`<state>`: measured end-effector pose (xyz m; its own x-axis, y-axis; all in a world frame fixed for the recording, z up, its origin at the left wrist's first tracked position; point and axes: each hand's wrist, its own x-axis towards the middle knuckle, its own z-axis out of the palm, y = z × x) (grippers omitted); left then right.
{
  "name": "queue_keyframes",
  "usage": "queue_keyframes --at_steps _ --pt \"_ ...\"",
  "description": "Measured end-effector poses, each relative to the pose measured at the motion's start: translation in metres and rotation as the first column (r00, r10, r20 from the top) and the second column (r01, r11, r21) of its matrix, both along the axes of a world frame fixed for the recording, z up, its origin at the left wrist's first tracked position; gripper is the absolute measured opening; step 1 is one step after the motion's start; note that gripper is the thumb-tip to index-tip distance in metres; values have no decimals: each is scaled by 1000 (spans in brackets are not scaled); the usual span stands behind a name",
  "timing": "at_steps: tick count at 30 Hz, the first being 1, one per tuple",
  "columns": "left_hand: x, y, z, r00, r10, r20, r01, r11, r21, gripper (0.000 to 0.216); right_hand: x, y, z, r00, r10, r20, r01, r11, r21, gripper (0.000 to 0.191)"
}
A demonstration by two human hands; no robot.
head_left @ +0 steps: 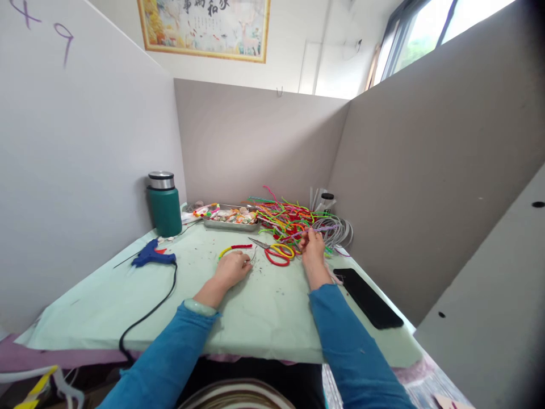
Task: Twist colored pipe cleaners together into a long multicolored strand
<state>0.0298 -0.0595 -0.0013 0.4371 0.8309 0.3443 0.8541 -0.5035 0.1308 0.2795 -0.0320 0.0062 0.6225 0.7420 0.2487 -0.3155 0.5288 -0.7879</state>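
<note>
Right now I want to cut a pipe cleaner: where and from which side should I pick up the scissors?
Take the scissors by the red and yellow handle loops, coming from the right, probably with the right hand beside them. The loops lie flat facing that hand, while the blades point away to the left.

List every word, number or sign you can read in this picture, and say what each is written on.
"9", purple pen, on the left partition; the mark beside it is cut off.
"事和家", partly cut off, on the framed picture; its smaller writing is too small to read.
</note>
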Motion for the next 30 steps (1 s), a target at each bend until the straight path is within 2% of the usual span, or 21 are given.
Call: queue_keyframes --at_steps 7,11,15,17,19,21,23,24,27,30 --pt "-1 2 -3 999 -22 32 22 1000 -2 27 -5 -3 8 989 5 146 -24 991 129 34" --pt "-2 2 -3 996 -53 65 54 999 -9 32 -1 -5 11 980 -40 195 16 992 128 36" --pt "-1 1 1 977 -124 174 119 992 40 39 -8 -4 6 914 -38 403 20 999 49 33" --pt "0 1 2 943 -123 310 115 992 42 40 -20 -4 0 849 13 528 -22 1000 9 32" --pt "2 1 3 859 -64 508 107 993 -56 45 -36 -8 -8 744 63 665 -75 997 -11 28" --pt "4 2 4 744 22 668 154 967 -204 50 -53 -13 -14 562 76 824 -128 992 -4 22" --pt "5 3 3 647 79 759 246 919 -306 47 -68 -19 -18 375 65 925 -169 986 -1 23" --pt "5 4 3 617 92 782 293 895 -337 45 -74 -21 -19 308 56 950 -182 983 1 25" --pt "5 8 -1 571 116 813 370 847 -381 41 -86 -25 -21 218 31 975 -213 977 16 33" --pt "4 14 -7 566 112 817 378 845 -378 31 -89 -24 -24 212 44 976 -237 972 8 39"
